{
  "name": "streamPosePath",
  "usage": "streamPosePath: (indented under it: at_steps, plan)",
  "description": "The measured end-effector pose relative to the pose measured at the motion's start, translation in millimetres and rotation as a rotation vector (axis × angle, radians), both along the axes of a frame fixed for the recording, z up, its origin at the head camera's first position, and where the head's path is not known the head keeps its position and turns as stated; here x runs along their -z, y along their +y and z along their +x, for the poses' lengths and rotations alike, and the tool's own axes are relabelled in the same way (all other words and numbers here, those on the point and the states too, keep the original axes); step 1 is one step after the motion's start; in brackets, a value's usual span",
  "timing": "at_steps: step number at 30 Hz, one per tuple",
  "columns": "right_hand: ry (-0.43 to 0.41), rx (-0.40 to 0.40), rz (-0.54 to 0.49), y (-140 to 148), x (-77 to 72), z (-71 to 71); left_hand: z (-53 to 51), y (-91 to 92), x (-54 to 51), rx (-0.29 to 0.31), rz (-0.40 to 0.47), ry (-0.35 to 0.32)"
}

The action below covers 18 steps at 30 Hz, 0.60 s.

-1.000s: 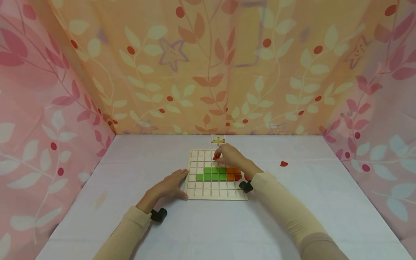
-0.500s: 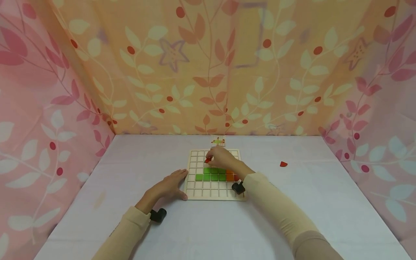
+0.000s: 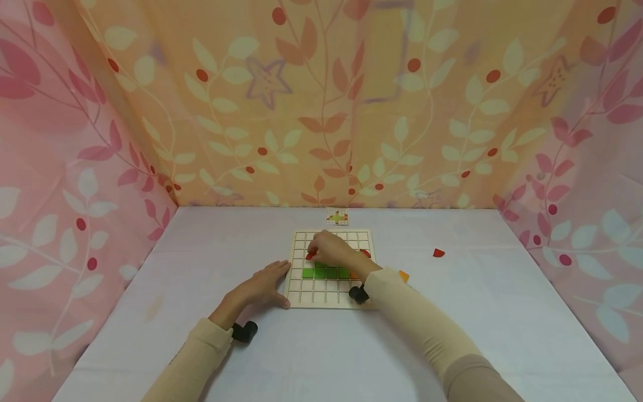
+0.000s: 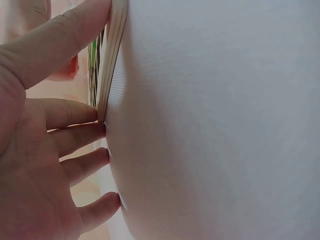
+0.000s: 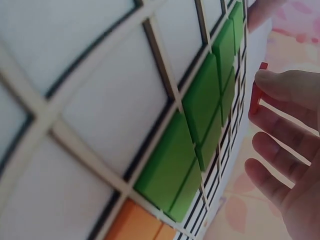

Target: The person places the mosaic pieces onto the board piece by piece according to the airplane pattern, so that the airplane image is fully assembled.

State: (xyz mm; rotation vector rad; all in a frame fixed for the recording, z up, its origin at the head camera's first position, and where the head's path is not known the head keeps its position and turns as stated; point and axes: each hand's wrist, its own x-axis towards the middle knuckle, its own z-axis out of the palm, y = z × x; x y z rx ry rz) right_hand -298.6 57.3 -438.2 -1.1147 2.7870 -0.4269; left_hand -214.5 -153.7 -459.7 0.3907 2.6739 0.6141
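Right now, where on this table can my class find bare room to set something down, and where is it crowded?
Bare tablecloth shows between the two sleeves, nearer than the grid board; left of the left hand; and right of the loose red piece. Mid-board is crowded: the right hand pinches another red piece close to the green tiles.

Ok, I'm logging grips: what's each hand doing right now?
Left hand: open, touching the edge of the grid board.
Right hand: closed, pinching a red piece.
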Motion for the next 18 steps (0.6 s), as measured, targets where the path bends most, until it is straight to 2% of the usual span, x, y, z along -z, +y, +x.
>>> streamPosePath:
  at_steps: [8,18]
  plan:
    - [-0.006,-0.016,0.024,-6.0,8.2,1.4,-2.2,-0.2,3.1,0.000,0.004,-0.005]
    - [-0.044,-0.014,0.046,-7.7,10.0,3.2,-1.9,-0.2,2.6,-0.001,0.004,-0.004]
